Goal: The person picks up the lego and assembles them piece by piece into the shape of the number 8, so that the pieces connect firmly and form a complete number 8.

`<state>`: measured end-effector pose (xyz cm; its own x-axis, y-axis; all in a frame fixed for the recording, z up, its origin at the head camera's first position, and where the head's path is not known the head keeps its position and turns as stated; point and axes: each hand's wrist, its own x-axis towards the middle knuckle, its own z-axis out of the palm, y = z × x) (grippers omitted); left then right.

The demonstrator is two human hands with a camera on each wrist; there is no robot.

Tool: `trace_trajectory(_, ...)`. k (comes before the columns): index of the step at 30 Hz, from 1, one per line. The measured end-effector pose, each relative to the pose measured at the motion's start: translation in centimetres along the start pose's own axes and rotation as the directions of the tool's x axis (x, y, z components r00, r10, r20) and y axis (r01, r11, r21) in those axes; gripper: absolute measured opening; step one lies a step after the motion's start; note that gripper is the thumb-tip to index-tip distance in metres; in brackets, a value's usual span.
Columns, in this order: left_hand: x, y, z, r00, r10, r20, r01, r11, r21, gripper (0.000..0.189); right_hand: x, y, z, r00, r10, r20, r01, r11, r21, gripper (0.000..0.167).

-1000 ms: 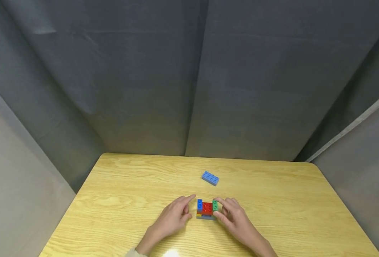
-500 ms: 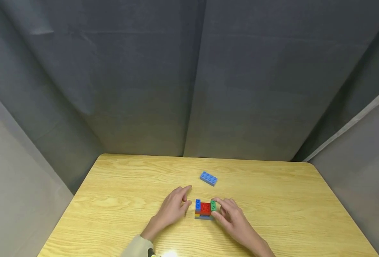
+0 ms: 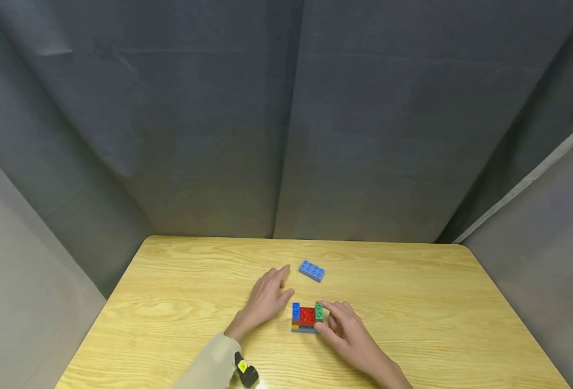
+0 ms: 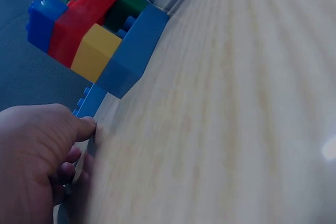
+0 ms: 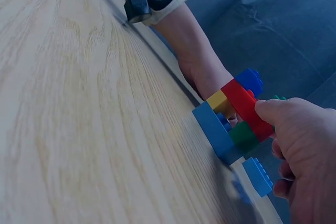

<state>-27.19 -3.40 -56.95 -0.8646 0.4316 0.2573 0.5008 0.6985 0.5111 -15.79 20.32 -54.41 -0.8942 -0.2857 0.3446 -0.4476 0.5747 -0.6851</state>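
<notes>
A stack of toy building bricks stands on the table: a long blue brick (image 4: 135, 51) at the bottom, a yellow brick (image 4: 96, 52) and a lower green brick (image 5: 244, 137) above it, then a red brick (image 3: 308, 314) bridging them. On the red one sit a small blue brick (image 3: 296, 311) at the left and a small green brick (image 3: 318, 312) at the right. My right hand (image 3: 351, 336) pinches that small green brick between thumb and index finger. Fingers extended, my left hand (image 3: 265, 298) hovers left of a loose blue eight-stud brick (image 3: 311, 271) behind the stack, holding nothing.
The wooden table (image 3: 194, 270) ends at a grey curtain (image 3: 208, 135) behind, with pale panels on both sides. A black wrist device (image 3: 246, 370) is strapped over the light left sleeve (image 3: 208, 362).
My left hand has moved forward, away from the stack's left side and toward the loose blue brick. My right hand keeps its pinch on the small green brick; the stack stays put.
</notes>
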Motion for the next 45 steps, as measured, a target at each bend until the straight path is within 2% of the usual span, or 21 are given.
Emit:
trace_trajectory(8, 2.0, -0.1, 0.5, 1.000, -0.010, 0.018, 0.010, 1.000, 0.013, 0.067, -0.1, 0.0, 0.1, 1.000, 0.021, 0.003, -0.021, 1.000, -0.010, 0.043)
trace_trajectory(18, 3.8, 0.0, 0.9, 0.998, -0.031, 0.057, 0.029, 0.999, 0.035, 0.067, -0.1, -0.2, 0.1, 0.999, 0.036, 0.034, -0.036, 0.999, 0.002, 0.044)
trace_trajectory(24, 4.6, 0.1, 0.8, 0.997, -0.018, 0.081, 0.017, 1.000, 0.014, 0.069, 0.0, -0.2, 0.1, 0.999, 0.034, 0.042, -0.034, 0.999, -0.003, 0.045)
trace_trajectory(31, 4.7, 0.0, 1.0, 0.997, -0.019, 0.078, 0.019, 1.000, 0.002, 0.057, 0.0, -0.3, 0.1, 0.998, 0.030, 0.049, -0.030, 1.000, -0.004, 0.046)
trace_trajectory(38, 4.5, 0.2, 0.9, 0.997, -0.060, 0.046, 0.060, 0.998, -0.005, 0.046, 0.2, -0.3, 0.1, 0.998, 0.040, 0.053, -0.039, 0.999, -0.007, 0.045)
trace_trajectory(45, 4.2, 0.2, 0.7, 0.996, -0.077, 0.051, 0.076, 0.997, 0.018, 0.045, 0.4, -0.4, 0.3, 0.997, 0.032, 0.065, -0.032, 0.999, -0.001, 0.046)
